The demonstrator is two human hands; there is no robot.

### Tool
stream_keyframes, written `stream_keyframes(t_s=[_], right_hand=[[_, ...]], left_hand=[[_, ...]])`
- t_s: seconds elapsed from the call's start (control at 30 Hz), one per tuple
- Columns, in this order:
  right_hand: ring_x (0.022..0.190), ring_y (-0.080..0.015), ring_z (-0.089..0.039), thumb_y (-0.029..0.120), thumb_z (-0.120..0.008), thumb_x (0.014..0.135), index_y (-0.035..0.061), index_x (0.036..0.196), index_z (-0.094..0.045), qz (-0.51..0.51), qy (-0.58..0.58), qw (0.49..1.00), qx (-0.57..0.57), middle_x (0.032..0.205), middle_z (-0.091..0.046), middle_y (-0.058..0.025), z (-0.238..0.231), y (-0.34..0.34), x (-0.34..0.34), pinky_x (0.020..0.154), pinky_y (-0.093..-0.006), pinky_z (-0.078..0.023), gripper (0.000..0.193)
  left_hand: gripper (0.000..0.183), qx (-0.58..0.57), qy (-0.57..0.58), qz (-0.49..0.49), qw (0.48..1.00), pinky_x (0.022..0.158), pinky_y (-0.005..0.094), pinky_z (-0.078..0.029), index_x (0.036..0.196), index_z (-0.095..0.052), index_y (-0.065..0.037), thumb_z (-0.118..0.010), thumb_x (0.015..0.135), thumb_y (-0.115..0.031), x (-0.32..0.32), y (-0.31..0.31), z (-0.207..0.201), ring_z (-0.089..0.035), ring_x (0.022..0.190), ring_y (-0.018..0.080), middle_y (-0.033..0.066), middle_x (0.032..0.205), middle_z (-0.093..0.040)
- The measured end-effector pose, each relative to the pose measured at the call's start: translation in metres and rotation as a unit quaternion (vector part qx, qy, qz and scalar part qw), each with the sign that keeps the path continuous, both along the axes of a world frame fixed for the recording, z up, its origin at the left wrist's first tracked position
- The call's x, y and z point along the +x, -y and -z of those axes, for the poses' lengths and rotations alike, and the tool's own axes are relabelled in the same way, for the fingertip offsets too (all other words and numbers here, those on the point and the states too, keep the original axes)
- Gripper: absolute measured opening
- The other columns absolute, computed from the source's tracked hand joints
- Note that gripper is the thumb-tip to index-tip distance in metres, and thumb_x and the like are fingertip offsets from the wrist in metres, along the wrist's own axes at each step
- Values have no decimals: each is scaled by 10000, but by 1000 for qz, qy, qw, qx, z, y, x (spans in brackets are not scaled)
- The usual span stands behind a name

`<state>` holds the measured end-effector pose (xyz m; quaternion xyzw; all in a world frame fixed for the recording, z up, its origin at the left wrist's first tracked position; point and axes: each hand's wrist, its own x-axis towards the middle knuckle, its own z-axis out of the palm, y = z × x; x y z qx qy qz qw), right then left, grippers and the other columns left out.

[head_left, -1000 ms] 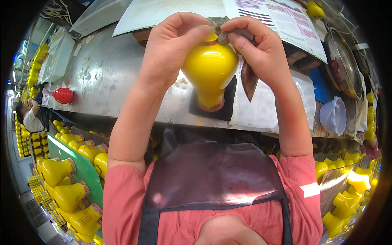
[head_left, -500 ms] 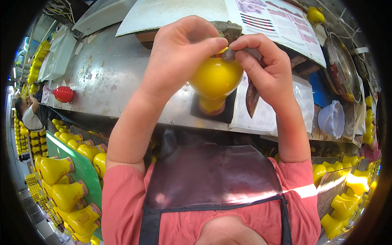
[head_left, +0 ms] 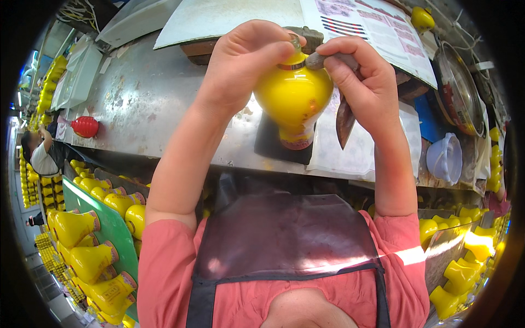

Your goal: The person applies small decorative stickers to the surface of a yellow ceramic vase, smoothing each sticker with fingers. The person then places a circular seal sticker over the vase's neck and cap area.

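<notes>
A glossy yellow vase-shaped bottle (head_left: pixel 290 95) stands, slightly tilted, on a black square pad (head_left: pixel 268 143) at the near edge of the metal bench. My left hand (head_left: pixel 240 68) is closed on its top, fingers pinching the greenish glassy mouth. Around the neck runs a narrow dark patterned band (head_left: pixel 292 65). My right hand (head_left: pixel 363 82) grips a tool with a rounded grey end (head_left: pixel 315 61) and a dark leaf-shaped blade (head_left: pixel 344 123) pointing down. That grey end is against or very near the band's right side. The middle of the tool is hidden in my fingers.
A board (head_left: pixel 219 24) with printed sheets and dark strips (head_left: pixel 344 27) lies behind. A lilac bucket (head_left: pixel 444 158) is at right, a red ribbed jar (head_left: pixel 85 126) at left. More yellow bottles (head_left: pixel 76 228) fill racks on both sides. Another person (head_left: pixel 44 156) works far left.
The bottle has turned and tilted a little, showing more of its neck and the dark band. My right hand has shifted slightly right with the tool.
</notes>
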<state>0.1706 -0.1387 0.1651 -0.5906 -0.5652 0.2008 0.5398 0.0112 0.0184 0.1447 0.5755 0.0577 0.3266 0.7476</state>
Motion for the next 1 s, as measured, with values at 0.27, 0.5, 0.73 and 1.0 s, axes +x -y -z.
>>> stream_keyframes(t_s=[0.27,0.5,0.73,1.0], right_hand=[[933,-108,-669,120,-619,981,31,1100,-702,-10,41,998,55,994,-721,-44,8,-27,6,855,-268,-530,171],[965,-83,-625,134,-602,1021,60,1139,-692,-45,30,998,12,1029,-688,-2,9,-40,15,864,-232,-503,166],[961,-92,-657,170,-599,1027,53,1136,-693,-47,17,999,-22,1019,-707,-20,12,-50,24,873,-232,-527,185],[982,-99,-665,173,-592,1039,56,1175,-673,-60,-4,998,-32,1065,-719,-28,22,-56,30,904,-224,-535,197]], left_hand=[[167,-20,-36,-54,998,860,277,-563,1094,-716,-25,-736,931,-58,-2,-2,4,-696,950,124,70,1051,-750],[212,-7,-80,-85,993,848,254,-572,1131,-709,-36,-764,927,-44,1,-6,2,-685,914,120,55,994,-727],[166,-6,-65,-73,995,877,283,-594,1120,-698,-37,-728,957,-45,2,-12,8,-714,943,150,80,1043,-745],[123,-42,-10,-17,999,861,297,-597,1078,-707,-58,-708,956,-50,6,-19,17,-728,949,157,91,1041,-758]])
